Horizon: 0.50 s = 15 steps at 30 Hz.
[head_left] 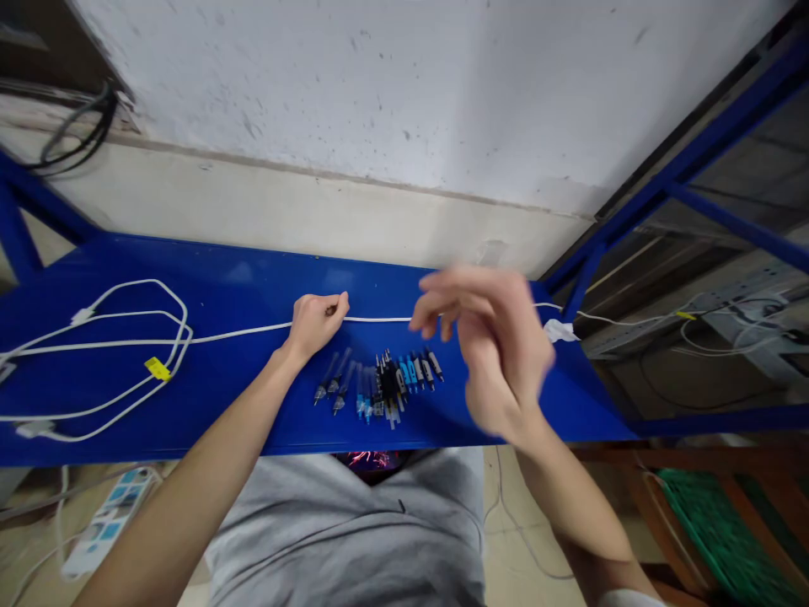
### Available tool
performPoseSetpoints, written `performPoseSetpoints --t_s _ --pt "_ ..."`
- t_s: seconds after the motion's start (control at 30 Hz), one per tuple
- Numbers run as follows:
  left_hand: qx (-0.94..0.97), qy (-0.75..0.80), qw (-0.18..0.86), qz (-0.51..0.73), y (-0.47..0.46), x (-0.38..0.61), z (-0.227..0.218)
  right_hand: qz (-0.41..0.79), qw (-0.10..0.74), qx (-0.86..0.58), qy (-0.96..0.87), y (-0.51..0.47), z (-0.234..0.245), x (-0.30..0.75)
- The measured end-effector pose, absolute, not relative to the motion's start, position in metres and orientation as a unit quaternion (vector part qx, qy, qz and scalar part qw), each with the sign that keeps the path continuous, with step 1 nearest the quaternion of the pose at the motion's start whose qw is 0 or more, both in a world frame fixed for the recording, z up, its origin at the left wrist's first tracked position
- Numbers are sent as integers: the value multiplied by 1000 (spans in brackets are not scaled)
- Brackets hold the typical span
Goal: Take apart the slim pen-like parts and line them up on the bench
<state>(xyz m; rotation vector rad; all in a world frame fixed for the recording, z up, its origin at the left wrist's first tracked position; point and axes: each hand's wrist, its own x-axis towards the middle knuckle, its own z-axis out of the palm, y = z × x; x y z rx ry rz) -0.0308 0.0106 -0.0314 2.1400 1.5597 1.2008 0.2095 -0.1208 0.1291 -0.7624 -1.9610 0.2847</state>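
Left hand (314, 324) closed, pinching white cable (240, 334) stretched along blue shelf (253, 287), right hand (490, 346) blurred above cable's right stretch, fingers loosely curled, grip on anything unclear, row of small connectors (379, 384) lying on shelf just in front of cable, between both hands.

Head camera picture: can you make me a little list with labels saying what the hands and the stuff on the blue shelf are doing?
left hand: closed on the white cable, pinning it to the blue shelf
right hand: blurred, raised above the shelf, fingers curled over the cable; grip unclear
white cable: stretched across the shelf, looped at the left
yellow tag: on the loops
small connectors: row in front of the hands, nearer the shelf's front edge
power strip: on the floor, lower left
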Motion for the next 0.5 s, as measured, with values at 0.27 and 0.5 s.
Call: performPoseSetpoints --t_s 0.27,0.5 --pt "746 509 83 421 13 -31 -34 176 173 -596 -764 -87 32 284" --pt "749 507 82 419 14 -30 -36 262 171 -574 -756 -55 2 272"
